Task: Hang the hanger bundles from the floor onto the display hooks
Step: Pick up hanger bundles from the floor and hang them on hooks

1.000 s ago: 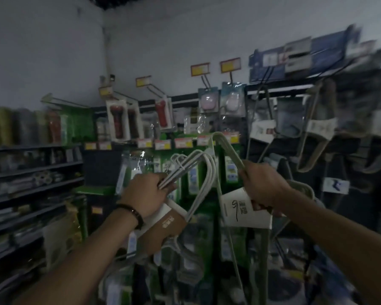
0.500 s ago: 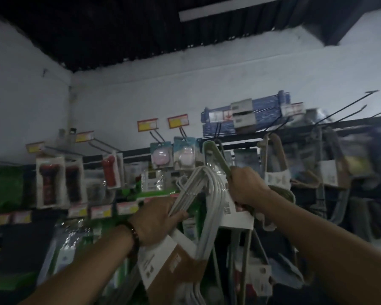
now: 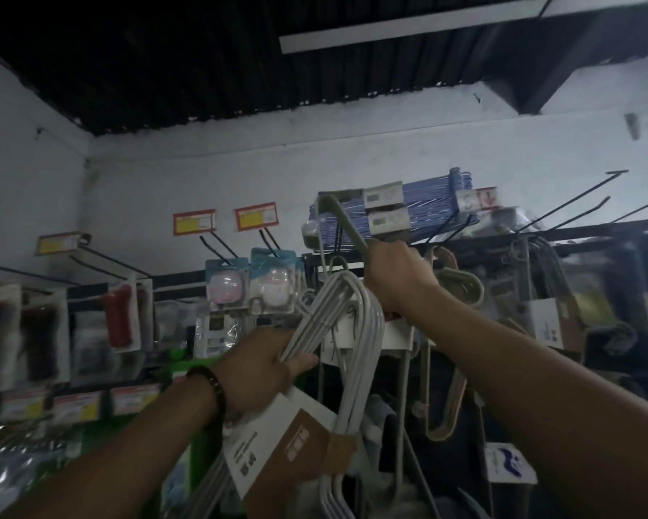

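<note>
**Both hands holding hanger bundles up at the display rack**

Rack first: pegs on the left carry blister packs, two pink ones (image 3: pixel 227 284) side by side under yellow price tags (image 3: pixel 194 222), and red flashlight packs (image 3: pixel 120 316) further left. A stack of blue hangers (image 3: pixel 427 204) lies on top of the rack, with white labels on its front. Beige hangers (image 3: pixel 461 290) hang below it, right of the hands. At upper right, bare pegs (image 3: pixel 577 199) stick out and slant upward. The rest of the right side is dark and blurred, so I can't tell what is there.

The left hand (image 3: pixel 262 372) is raised in front at mid height, back of the hand to the camera, with a dark bead bracelet (image 3: pixel 210 383) on the wrist. Its fingers are curled round the white hanger bundle (image 3: pixel 326 312), gripping it near the neck. The bundle arcs up and to the right, then drops down. A brown and white cardboard sleeve (image 3: pixel 277 440) wraps the bundle just below the hand.

The right hand (image 3: pixel 397 279) is higher, with the arm reaching up toward the rack top. It is fisted tight round the green hanger bundle (image 3: pixel 347 223). The bundle's top pokes up and left from the fist and sits in front of the blue stack, beside a small peg tag. I can't tell whether it is on a peg. A white paper label (image 3: pixel 371 333) hangs below this hand, just behind the white bundle.

Both bundles are in the air, off the floor, close together and overlapping at center frame.
</note>
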